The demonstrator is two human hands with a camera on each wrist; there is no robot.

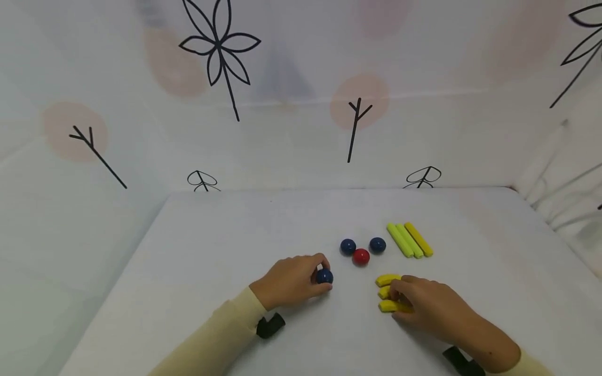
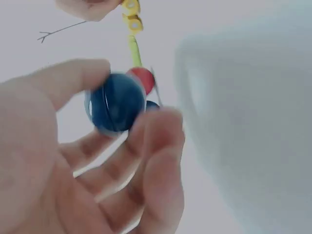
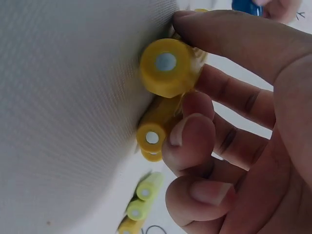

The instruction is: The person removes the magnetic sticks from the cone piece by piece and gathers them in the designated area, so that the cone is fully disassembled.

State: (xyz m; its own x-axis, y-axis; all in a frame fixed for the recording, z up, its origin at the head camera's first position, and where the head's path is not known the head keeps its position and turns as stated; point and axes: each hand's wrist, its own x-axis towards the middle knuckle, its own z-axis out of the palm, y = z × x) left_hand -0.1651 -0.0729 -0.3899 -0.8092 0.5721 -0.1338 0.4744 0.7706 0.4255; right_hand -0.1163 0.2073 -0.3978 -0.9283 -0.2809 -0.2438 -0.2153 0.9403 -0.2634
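Observation:
My left hand [image 1: 292, 281] pinches a dark blue ball [image 1: 324, 276] between thumb and fingertips, low over the white tabletop. The same blue ball [image 2: 117, 103] fills the gap of that hand in the left wrist view. To the right, my right hand [image 1: 435, 304] has its thumb and fingers around the nearest curved yellow rod [image 1: 391, 306]. Two more curved yellow rods, a far one [image 1: 386, 280] and a middle one [image 1: 384, 292], lie beside it, partly hidden by the fingers. Pale round ends show on the yellow rod [image 3: 168, 68] in the right wrist view.
Beyond the hands lie a red ball [image 1: 361, 257] and two blue balls, one left [image 1: 348, 247] and one right [image 1: 378, 245]. Two lime-green straight rods [image 1: 404, 241] and a yellow straight rod [image 1: 418, 239] lie side by side farther right. A patterned white sheet [image 1: 291, 141] rises behind the table.

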